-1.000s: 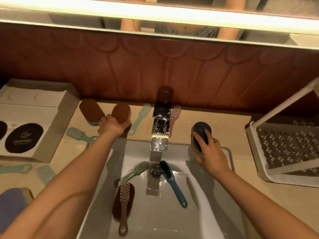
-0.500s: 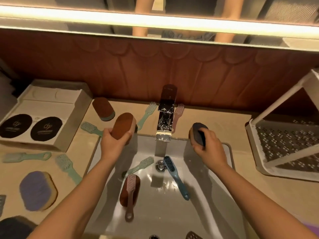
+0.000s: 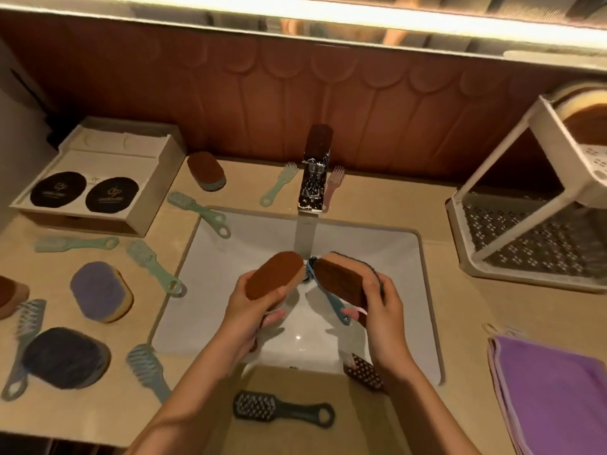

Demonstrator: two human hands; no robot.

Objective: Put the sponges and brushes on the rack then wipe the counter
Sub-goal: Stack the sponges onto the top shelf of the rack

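Both hands are held over the sink, each gripping a sponge: the left hand curls round a brown sponge, and the right hand clasps a dark-edged sponge, the two tips nearly meeting. A blue brush lies in the basin beneath them. The rack stands well apart on the counter's right side, with a purple cloth nearer the person.

Hands gripping brown sponges over white sink, brushes around
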